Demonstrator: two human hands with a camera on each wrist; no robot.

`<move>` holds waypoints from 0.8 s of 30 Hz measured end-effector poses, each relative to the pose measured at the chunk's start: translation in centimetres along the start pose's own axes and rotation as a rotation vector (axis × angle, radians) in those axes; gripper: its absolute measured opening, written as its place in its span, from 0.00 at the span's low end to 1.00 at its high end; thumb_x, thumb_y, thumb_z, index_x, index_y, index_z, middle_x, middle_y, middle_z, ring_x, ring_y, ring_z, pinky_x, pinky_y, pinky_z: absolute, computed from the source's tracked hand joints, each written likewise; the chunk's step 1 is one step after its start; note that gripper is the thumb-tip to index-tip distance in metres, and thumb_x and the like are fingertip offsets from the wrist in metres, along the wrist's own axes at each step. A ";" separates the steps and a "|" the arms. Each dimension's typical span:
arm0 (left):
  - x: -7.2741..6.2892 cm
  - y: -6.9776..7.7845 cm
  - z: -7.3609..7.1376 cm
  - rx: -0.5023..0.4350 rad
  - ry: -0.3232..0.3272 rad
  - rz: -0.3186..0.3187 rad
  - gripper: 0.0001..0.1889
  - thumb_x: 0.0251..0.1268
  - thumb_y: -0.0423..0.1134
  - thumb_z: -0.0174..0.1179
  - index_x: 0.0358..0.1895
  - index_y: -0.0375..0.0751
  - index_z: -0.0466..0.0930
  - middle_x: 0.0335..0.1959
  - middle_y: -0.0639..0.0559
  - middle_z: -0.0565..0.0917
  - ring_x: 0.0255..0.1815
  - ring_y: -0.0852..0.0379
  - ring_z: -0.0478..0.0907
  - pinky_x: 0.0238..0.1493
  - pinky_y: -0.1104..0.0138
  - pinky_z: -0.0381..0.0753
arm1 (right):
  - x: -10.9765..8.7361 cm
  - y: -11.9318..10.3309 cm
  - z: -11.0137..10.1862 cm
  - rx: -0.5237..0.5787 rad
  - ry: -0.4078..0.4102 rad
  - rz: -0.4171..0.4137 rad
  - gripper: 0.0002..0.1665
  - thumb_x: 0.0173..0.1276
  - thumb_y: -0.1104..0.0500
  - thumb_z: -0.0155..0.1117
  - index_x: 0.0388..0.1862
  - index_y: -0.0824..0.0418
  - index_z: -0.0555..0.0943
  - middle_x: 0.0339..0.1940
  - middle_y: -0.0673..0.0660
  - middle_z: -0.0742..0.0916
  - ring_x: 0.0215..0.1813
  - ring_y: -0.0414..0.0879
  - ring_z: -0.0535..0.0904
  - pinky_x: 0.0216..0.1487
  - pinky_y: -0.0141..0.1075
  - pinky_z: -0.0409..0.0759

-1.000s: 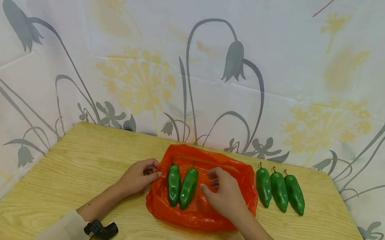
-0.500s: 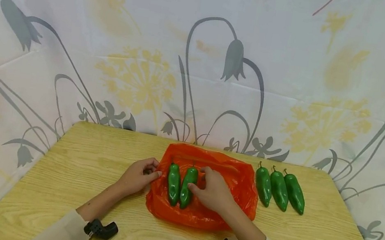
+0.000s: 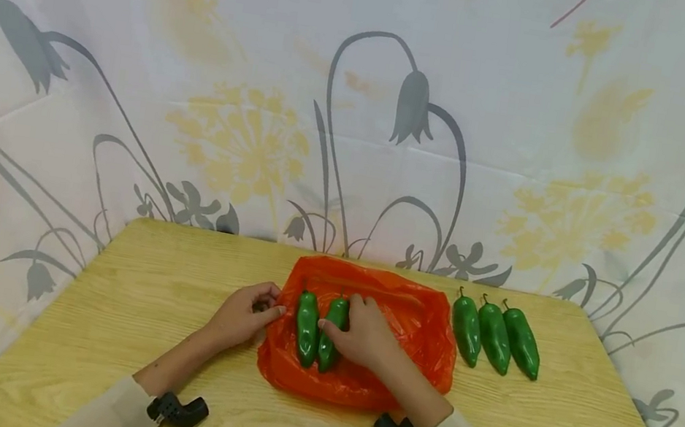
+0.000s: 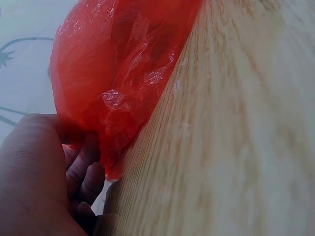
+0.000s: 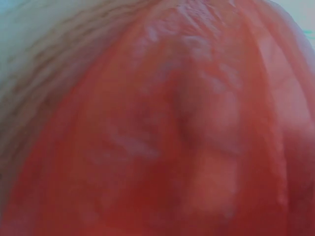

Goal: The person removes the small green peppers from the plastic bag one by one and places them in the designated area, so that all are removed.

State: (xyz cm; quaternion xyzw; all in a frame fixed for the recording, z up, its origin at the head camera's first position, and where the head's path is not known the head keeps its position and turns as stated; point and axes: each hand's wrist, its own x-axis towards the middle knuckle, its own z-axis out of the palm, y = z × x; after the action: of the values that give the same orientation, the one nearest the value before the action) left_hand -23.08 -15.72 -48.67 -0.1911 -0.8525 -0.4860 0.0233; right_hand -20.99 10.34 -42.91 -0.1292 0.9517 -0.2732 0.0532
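An orange-red plastic bag (image 3: 349,392) lies spread on the table, with two glossy green peppers (image 3: 306,333) side by side on its left part. My left hand (image 3: 242,317) pinches the bag's left edge between thumb and fingers. In the left wrist view, curled fingers (image 4: 91,172) meet the thin film (image 4: 98,73). Over the right-hand one of the two, a green pepper (image 3: 326,360), my right hand (image 3: 365,331) has its thumb across the front and its fingers along the right side, gripping it. The right wrist view is mostly blurred red film (image 5: 147,147), hiding the fingers.
Three more green peppers (image 3: 494,338) lie in a row on the wooden table (image 3: 186,279), just right of the bag. Behind the table hangs a floral cloth (image 3: 354,134). Black wrist cameras (image 3: 178,410) sit on both wrists.
My right hand has moved left across the bag, from beside the right-hand pepper onto it, and its fingers have closed round it. The left hand keeps its place at the bag's edge.
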 end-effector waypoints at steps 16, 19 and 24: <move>-0.1 0.0 0.1 0.020 0.006 0.007 0.04 0.73 0.38 0.66 0.45 0.44 0.83 0.33 0.57 0.82 0.34 0.61 0.77 0.38 0.67 0.75 | -0.1 0.5 0.0 -0.003 -0.047 0.017 0.32 0.67 0.54 0.77 0.61 0.69 0.75 0.38 0.59 0.83 0.39 0.50 0.79 0.41 0.46 0.82; -0.1 -0.1 0.1 0.020 0.006 0.009 0.03 0.73 0.38 0.66 0.45 0.44 0.83 0.33 0.57 0.82 0.34 0.61 0.77 0.38 0.67 0.75 | -0.2 0.6 -0.1 0.004 -0.058 0.017 0.33 0.68 0.54 0.76 0.63 0.69 0.75 0.40 0.59 0.84 0.40 0.50 0.79 0.42 0.46 0.82; -0.1 -0.1 0.1 0.012 0.000 0.005 0.03 0.73 0.37 0.66 0.45 0.44 0.84 0.33 0.57 0.82 0.34 0.60 0.78 0.38 0.67 0.76 | -0.3 0.7 -0.3 0.013 -0.060 0.014 0.34 0.68 0.54 0.76 0.65 0.69 0.75 0.43 0.60 0.85 0.41 0.50 0.79 0.43 0.47 0.83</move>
State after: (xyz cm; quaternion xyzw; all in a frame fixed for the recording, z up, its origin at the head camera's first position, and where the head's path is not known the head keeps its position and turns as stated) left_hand -23.00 -15.71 -48.78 -0.1931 -0.8549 -0.4808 0.0259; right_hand -20.95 11.16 -43.02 -0.1305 0.9488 -0.2752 0.0844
